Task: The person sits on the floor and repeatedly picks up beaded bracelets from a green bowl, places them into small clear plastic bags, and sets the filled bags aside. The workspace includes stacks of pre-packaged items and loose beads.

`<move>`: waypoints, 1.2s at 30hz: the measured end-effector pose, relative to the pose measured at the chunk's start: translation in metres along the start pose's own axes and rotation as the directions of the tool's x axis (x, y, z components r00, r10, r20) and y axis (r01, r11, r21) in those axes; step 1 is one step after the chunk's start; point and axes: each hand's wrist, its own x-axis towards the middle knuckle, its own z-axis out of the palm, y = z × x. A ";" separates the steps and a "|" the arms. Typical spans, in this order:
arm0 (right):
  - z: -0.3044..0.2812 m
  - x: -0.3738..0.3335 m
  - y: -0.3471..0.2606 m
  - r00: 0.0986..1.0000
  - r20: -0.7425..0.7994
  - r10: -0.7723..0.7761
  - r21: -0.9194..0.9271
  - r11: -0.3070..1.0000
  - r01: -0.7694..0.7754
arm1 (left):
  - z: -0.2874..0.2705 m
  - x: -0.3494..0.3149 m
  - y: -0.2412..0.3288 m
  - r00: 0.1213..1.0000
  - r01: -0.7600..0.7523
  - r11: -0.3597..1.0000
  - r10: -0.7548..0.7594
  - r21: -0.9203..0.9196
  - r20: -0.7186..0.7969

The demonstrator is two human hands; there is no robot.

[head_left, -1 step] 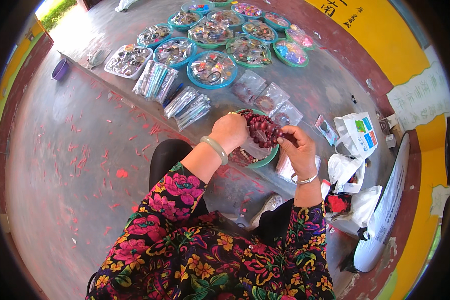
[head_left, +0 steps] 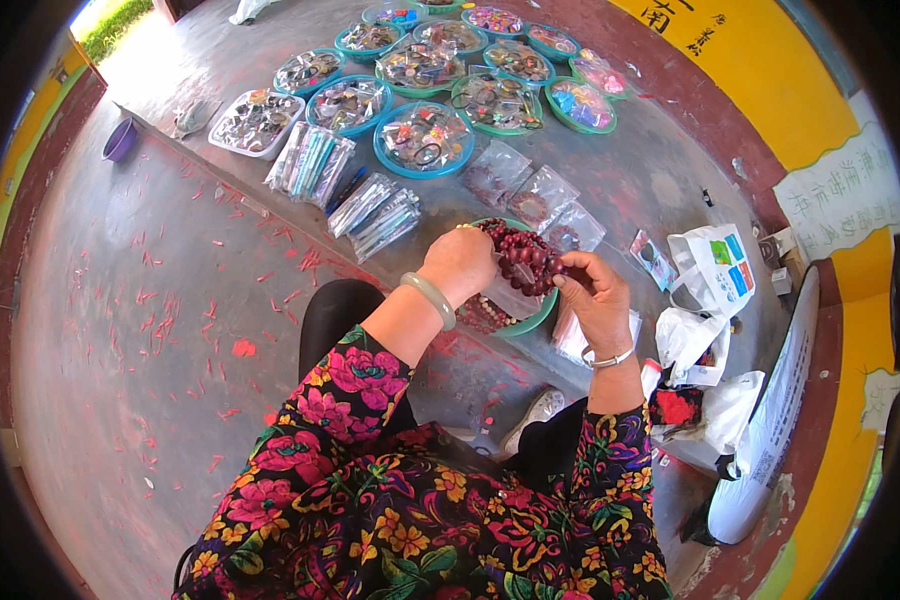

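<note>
Dark red beads [head_left: 526, 262] fill the space between both hands, bunched in strands above a green bowl [head_left: 536, 318] at the near edge of the grey counter [head_left: 660, 180]. The left hand [head_left: 460, 265], with a pale jade bangle [head_left: 429, 299] on its wrist, has its fingers curled around the left side of the bunch, gripping it. The right hand [head_left: 595, 295], wearing a silver bracelet [head_left: 607, 358], holds the right side of the strands, with its fingers [head_left: 568, 283] pinched on them. More beads lie in the bowl under a clear plastic bag [head_left: 510, 298], just below the hands.

Beyond the bowl, small clear packets [head_left: 535, 195] lie flat on the counter, and bundles of wrapped sticks [head_left: 355, 190] sit to their left. Farther back stand round trays [head_left: 424, 138] with blue and green rims, each covered in plastic and holding jewellery. A purple cup [head_left: 119, 140] stands well apart at the far left, on the floor [head_left: 130, 330], which is speckled with red scraps. To the right of the hands lie white plastic bags [head_left: 705, 300] and a long white sack [head_left: 770, 420]. Flowered sleeves [head_left: 350, 400] cover both forearms.
</note>
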 end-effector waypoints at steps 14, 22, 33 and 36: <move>0.016 0.002 0.009 0.946 0.252 -0.204 -0.660 0.679 0.322 | 0.002 0.002 0.002 0.985 0.008 0.934 0.054 -0.357 0.164; 0.002 0.006 0.022 0.999 -0.010 0.040 -0.296 0.954 -0.041 | -0.003 0.002 -0.003 0.983 0.006 0.902 0.075 -0.432 0.170; 0.008 0.003 0.041 0.841 0.298 0.451 -0.186 0.892 -0.413 | -0.031 -0.007 -0.003 0.939 0.298 0.132 0.140 -0.945 0.315; 0.014 0.003 0.065 0.912 0.205 0.356 -0.108 0.934 -0.340 | -0.033 -0.003 -0.001 0.929 0.353 -0.117 0.165 -0.928 0.332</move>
